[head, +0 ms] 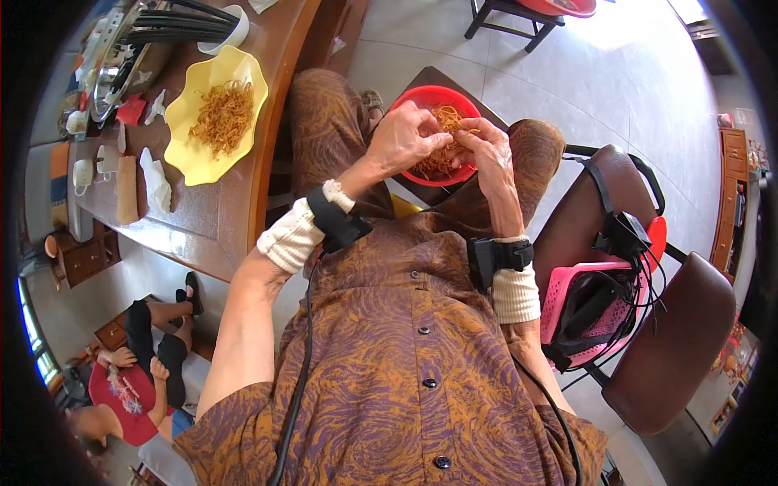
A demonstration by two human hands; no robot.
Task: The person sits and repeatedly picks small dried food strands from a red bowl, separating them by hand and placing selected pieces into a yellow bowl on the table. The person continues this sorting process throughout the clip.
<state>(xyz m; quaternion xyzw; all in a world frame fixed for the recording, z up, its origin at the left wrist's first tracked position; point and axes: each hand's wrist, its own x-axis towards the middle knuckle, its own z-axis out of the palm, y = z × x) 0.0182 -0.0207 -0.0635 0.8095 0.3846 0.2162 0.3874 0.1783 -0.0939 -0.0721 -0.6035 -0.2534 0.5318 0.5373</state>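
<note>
A red plastic bowl (467, 104) stands between my knees on a dark stool (495, 116). Thin orange dried strands (433, 169), a tangled heap, lie in it. Over the bowl, my left hand (404, 138) reaches in from the left, thumb and fingers pinched at some strands. My right hand (491, 152) faces it, holding a few strands between thumb and fingertips. The fingertips of both hands nearly meet, and the hands partly hide the heap. On the wooden table to my left, a yellow scalloped dish (182, 127) holds more of these orange strands (225, 118).
Crumpled tissue (156, 181), a brown cloth (127, 189) and cups (83, 175) lie on the wooden table (200, 234). At my right, a brown chair (583, 203) bears a pink basket (562, 297) with cables. A seated person (130, 389) is at lower left.
</note>
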